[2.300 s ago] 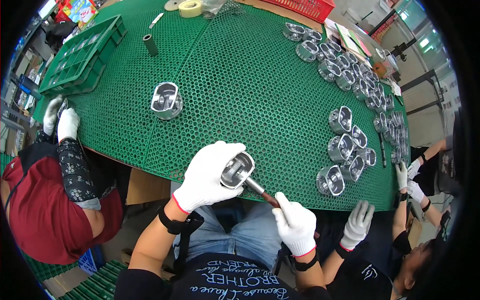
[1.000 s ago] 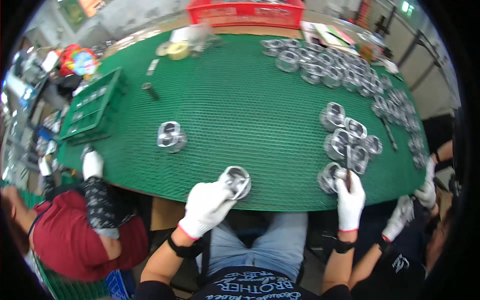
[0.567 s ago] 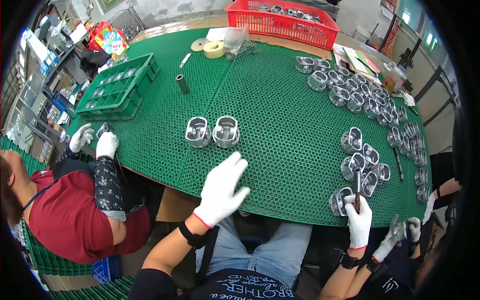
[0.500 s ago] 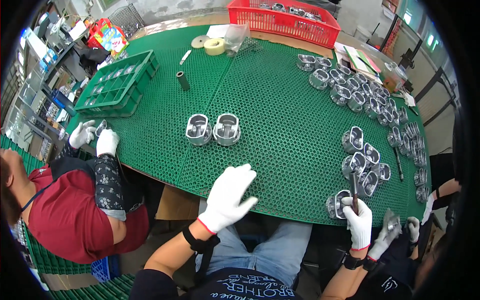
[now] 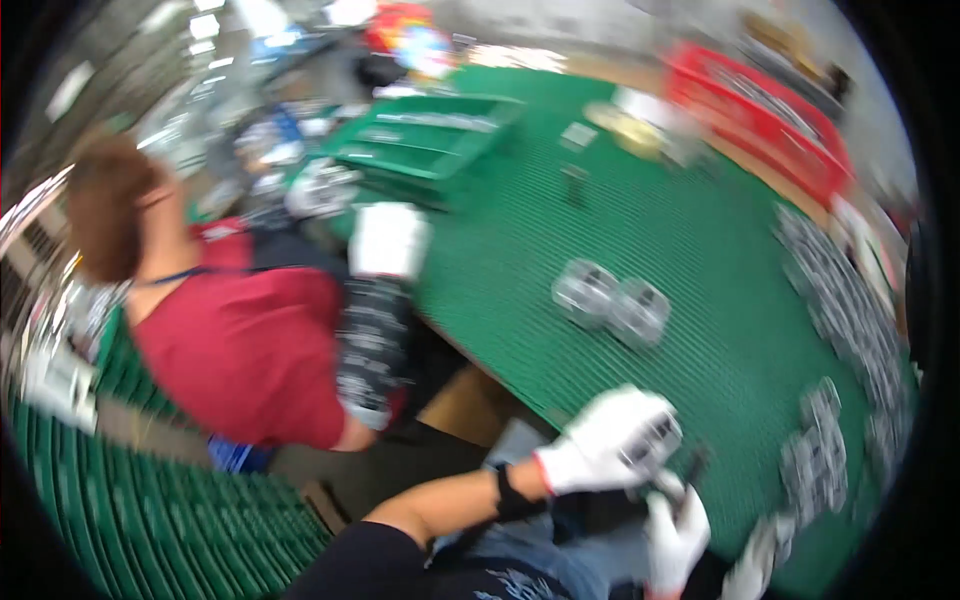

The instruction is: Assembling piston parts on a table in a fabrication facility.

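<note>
Near the edge of the green table [image 5: 500, 310], the white-gloved left hand [image 5: 608, 430] is gripping a silvery cup-shaped metal part [image 5: 655, 440], the white-gloved right hand [image 5: 680, 535] a dark slender rod [image 5: 697, 462]; two similar parts [image 5: 638, 312] are sitting paired beyond, blurred silvery clusters [image 5: 815, 455] rightward, completion not showing.

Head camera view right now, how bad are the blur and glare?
Head view: heavy blur smears the two pistons, left hand and right hand; head view: bright patches glare at upper left; head view: black fisheye rim darkens the corners.
</note>
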